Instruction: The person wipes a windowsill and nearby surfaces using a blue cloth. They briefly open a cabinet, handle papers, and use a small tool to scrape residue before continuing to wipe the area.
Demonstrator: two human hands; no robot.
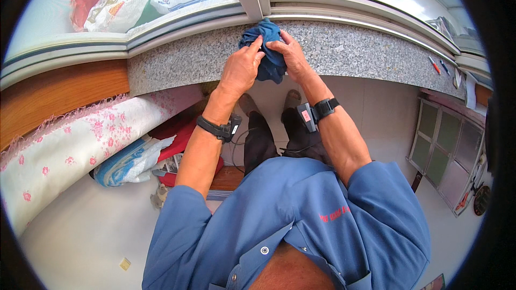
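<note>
A bunched dark blue cloth (271, 66) lies over the speckled granite windowsill (342, 50), touching the foot of the window post, with its lower end hanging over the sill's front edge. My left hand (242, 64) is on the cloth's left side, index finger extended onto it and the thumb beside it. From the right, my right hand (292, 54) grips the cloth between thumb and fingers; some fingertips are hidden behind the fabric.
Sliding window tracks (358, 20) run behind the sill. An orange-and-white pen (434, 65) and a dark blue pen (444, 67) lie at its right. Plastic bags (125, 2) show behind the mesh at upper left. Below left is a floral cloth roll (80, 145).
</note>
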